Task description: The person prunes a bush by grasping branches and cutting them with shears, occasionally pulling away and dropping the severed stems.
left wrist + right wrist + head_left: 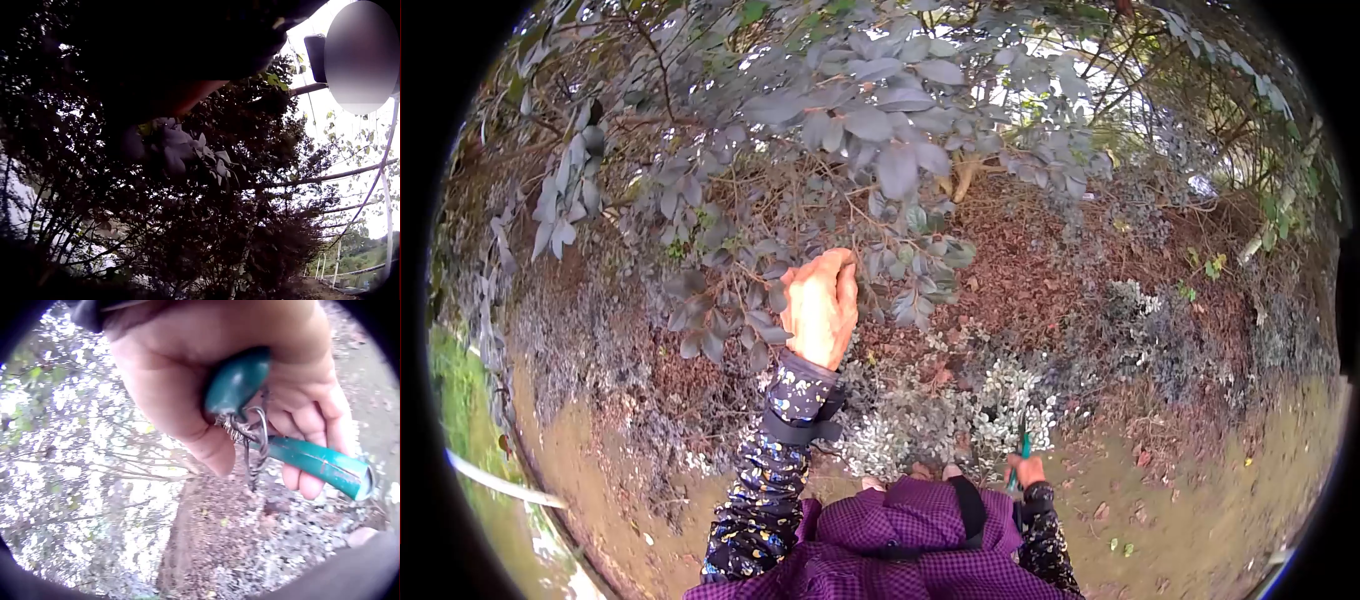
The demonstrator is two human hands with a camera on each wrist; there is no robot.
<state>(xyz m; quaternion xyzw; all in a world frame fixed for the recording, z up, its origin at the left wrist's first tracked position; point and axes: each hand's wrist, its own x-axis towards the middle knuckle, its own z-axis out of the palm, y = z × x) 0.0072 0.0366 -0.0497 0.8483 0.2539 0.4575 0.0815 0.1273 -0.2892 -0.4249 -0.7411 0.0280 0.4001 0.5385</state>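
Held green-handled shears [322, 464] in the right hand [1030, 470], low near pale foliage [1010, 400]. Reached among purplish leaves [700, 320] with the left hand [820, 310], well apart from the right; perhaps pinched there, but could not tell with fingertips hidden.

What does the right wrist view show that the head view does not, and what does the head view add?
Right wrist view only: the coil spring and twisted wire between the handles of the pruning shears.
Head view only: the left hand, raised among leafy branches, and a pale curved rail.
Both: the right hand holding the green-handled shears, leafy branches, and ground litter.
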